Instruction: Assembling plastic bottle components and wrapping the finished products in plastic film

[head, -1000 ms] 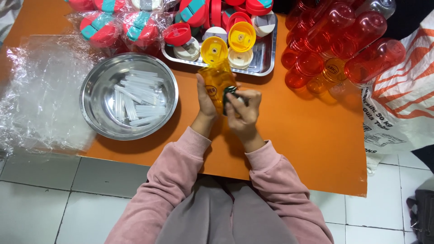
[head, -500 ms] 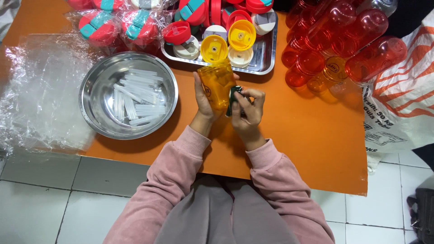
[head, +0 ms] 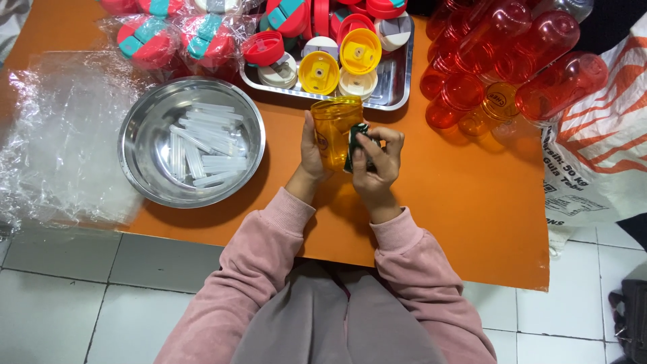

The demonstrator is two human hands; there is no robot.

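Orange table surface fills the centre of the head view, with white floor tiles along the lower edge.

Centre of the frame: the left hand is closed around a translucent amber bottle, palm against its left side, fingers wrapped behind it. The bottle is held just above the table with its open mouth pointing toward the top of the frame. The right hand presses a small dark green piece against the right side of the bottle; thumb and fingertips pinch it shut. Both wrists carry pink sleeves.

Left of centre: a round steel bowl rests on the table and holds a loose pile of clear plastic straws. Crumpled clear plastic film lies just beside it at the left edge.

Upper centre: a rectangular metal tray holds yellow, red and white lids. Bagged red-and-teal lids sit at the upper left.

Upper right: a heap of translucent red bottles lies on its side, with a white-and-orange sack touching it at the right edge.
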